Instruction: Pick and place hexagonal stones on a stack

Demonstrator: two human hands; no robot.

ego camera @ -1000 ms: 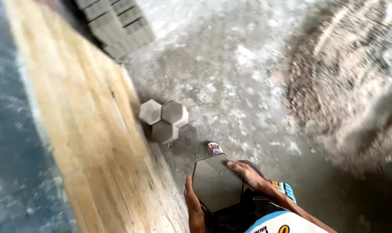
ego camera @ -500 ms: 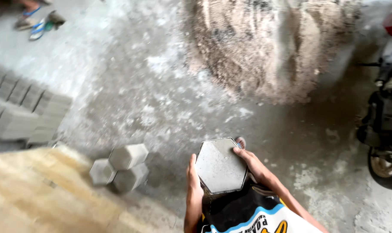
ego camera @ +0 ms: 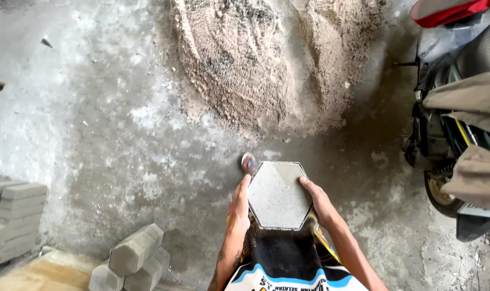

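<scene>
I hold a grey hexagonal mould (ego camera: 279, 194) flat in front of my waist, its smooth grey face up. My left hand (ego camera: 240, 196) grips its left edge and my right hand (ego camera: 319, 200) grips its right edge. The toe of a sandal (ego camera: 248, 161) shows just beyond the mould's far left corner. A large heap of sand (ego camera: 266, 64) lies on the concrete floor straight ahead of it.
Three hexagonal paving blocks (ego camera: 130, 258) lie stacked on their sides at the lower left, beside a wooden board (ego camera: 34, 275). Rectangular grey bricks (ego camera: 10, 215) are piled at the left edge. A parked motorbike (ego camera: 460, 124) fills the right side.
My view has swung right, away from the wooden board and brick stacks and toward the sand heap and motorbike. The hexagonal mould has stayed in both hands throughout.
</scene>
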